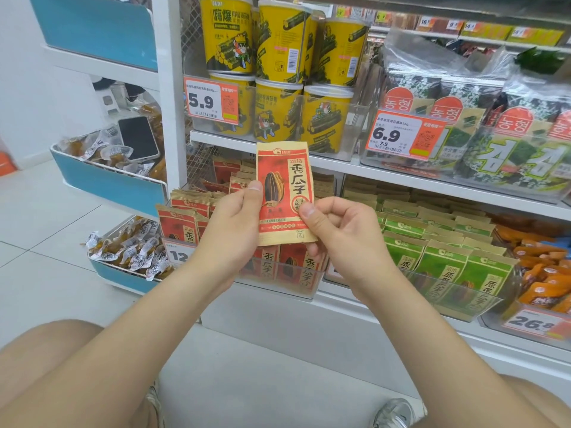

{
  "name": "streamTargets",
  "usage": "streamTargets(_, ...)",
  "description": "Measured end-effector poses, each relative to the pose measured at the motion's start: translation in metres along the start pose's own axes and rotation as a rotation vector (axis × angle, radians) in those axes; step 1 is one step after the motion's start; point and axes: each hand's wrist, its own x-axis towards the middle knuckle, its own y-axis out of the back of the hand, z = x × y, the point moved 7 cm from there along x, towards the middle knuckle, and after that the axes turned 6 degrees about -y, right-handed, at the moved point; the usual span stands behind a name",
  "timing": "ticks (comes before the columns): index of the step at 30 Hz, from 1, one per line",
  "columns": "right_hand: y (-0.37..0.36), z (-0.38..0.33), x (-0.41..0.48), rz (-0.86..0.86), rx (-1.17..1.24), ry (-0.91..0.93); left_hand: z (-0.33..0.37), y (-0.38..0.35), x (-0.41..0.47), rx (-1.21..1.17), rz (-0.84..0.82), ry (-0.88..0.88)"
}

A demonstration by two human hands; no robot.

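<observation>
Behind held packet (285,180): crammed bin (304,293) (red packets (180,225)), shelf board (340,167) close above.

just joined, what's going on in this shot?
A person crouched at a shop shelf holds one red packet of sunflower seeds upright in both hands: the left hand pinches its left edge, the right hand its lower right corner. Below it, a clear bin holds more of the same red packets, with green packets to the right. A phone lies in a side basket.

Bright, even light; edges bowed and soft.
</observation>
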Motion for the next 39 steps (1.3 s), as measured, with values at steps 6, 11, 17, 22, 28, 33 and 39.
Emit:
streamTargets(6, 0.013, -0.006, -0.001, 0.046, -0.017, -0.025, -0.005, 0.006, 0.006, 0.262, -0.161, -0.027)
streamTargets(11, 0.020, -0.011, -0.002, 0.246, -0.295, 0.204, -0.008, 0.003, 0.001, 0.183, -0.113, -0.057)
streamTargets(17, 0.003, -0.016, -0.016, 0.302, -0.375, 0.418, -0.003, -0.001, -0.006, -0.032, -0.043, -0.053)
streamTargets(22, -0.010, -0.015, -0.020, 0.155, -0.182, 0.342, -0.012, -0.002, -0.004, -0.147, 0.022, 0.047)
streamTargets(28, 0.000, -0.011, -0.013, 0.296, -0.179, 0.269, -0.011, -0.029, -0.020, -0.445, -0.306, 0.346)
streamTargets(33, -0.004, -0.001, -0.007, 0.084, 0.122, -0.008, -0.006, -0.034, -0.025, -0.388, -0.369, 0.366)
streamTargets(39, 0.009, -0.005, -0.008, 0.262, -0.024, 0.138, -0.005, -0.007, -0.007, -0.013, -0.088, 0.056)
